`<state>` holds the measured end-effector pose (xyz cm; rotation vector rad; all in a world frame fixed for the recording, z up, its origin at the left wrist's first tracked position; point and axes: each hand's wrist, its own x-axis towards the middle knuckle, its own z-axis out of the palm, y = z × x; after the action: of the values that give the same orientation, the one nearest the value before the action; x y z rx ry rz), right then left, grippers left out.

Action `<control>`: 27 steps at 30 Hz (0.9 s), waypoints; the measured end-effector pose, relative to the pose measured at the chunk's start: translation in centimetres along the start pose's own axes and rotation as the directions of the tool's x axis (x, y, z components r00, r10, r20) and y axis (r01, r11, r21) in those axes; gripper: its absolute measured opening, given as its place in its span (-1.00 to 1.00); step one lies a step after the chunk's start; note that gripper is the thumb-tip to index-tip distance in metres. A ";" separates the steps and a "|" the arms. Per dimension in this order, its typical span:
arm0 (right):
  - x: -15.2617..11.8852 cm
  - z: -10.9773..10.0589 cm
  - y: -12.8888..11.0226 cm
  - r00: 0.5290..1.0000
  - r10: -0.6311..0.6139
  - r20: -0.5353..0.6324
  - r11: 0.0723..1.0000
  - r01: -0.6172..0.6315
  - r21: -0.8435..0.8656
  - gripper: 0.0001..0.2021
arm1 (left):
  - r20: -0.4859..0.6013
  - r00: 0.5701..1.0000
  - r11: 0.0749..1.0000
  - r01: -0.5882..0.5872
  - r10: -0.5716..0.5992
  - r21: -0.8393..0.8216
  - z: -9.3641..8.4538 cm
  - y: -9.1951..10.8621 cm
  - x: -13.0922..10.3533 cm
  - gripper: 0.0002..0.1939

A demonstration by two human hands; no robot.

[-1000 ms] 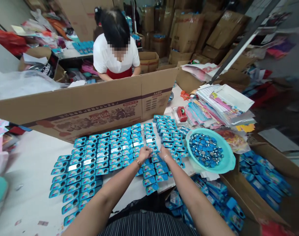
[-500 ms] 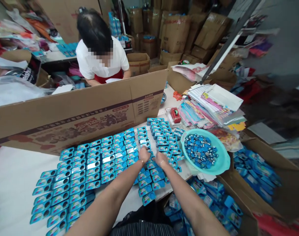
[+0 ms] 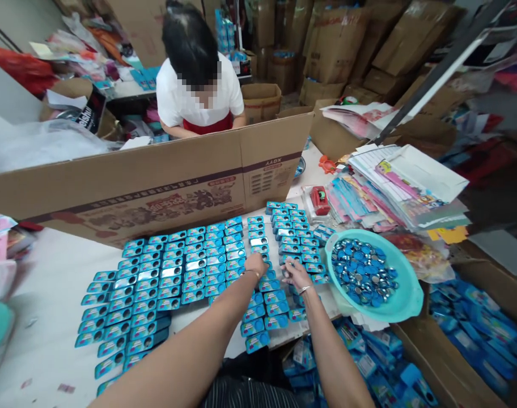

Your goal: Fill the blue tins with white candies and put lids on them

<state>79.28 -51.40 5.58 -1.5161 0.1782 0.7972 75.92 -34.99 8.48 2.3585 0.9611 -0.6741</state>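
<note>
Rows of small blue boxes [image 3: 172, 272], many with a dark round hole at one end, lie on the white table. My left hand [image 3: 255, 264] is bent over the column of boxes in front of me, its fingers curled and mostly hidden behind the hand. Just to its right, my right hand [image 3: 297, 275] has thumb and fingers drawn together near another box column; anything in them is too small to make out. A turquoise basin [image 3: 405, 306] right of that hand holds a heap of round blue and silver discs [image 3: 363, 272].
A cardboard panel [image 3: 177, 170] stands across the table's far side, with a person [image 3: 199, 79] in white behind it. Beyond the basin are a red tape dispenser [image 3: 319, 201] and stacked printed cards [image 3: 411, 175]. Cartons of blue boxes [image 3: 466, 334] stand at right.
My right hand has moved right, away from the left, and its fingers now show. The left hand stays over the same box column. The whole view has shifted with my head.
</note>
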 end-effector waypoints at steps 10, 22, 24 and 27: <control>5.2 6.0 -3.6 0.997 -0.043 0.065 0.581 0.077 -0.810 -0.75 | -0.066 0.989 0.985 -0.135 0.129 -0.105 0.0 -2.9 -3.8 -0.77; 7.3 8.8 -4.8 0.993 -0.011 -0.118 0.285 -0.110 -0.952 -0.57 | -0.112 0.912 0.916 -0.380 0.394 0.128 -0.6 -6.4 -2.6 -0.35; 7.0 8.3 -5.1 0.992 -0.036 -0.122 0.314 -0.105 -0.944 -0.55 | -0.119 0.899 0.900 -0.399 0.422 0.177 -0.5 -6.3 -2.4 -0.35; 6.3 7.4 -5.6 0.992 -0.073 -0.098 0.372 -0.065 -0.926 -0.60 | -0.140 0.870 0.868 -0.432 0.473 0.244 -0.6 -6.1 -2.2 -0.38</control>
<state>84.44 -41.53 7.27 -2.6812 -0.2677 0.8328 70.27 -31.88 8.67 2.7378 0.3817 -0.3696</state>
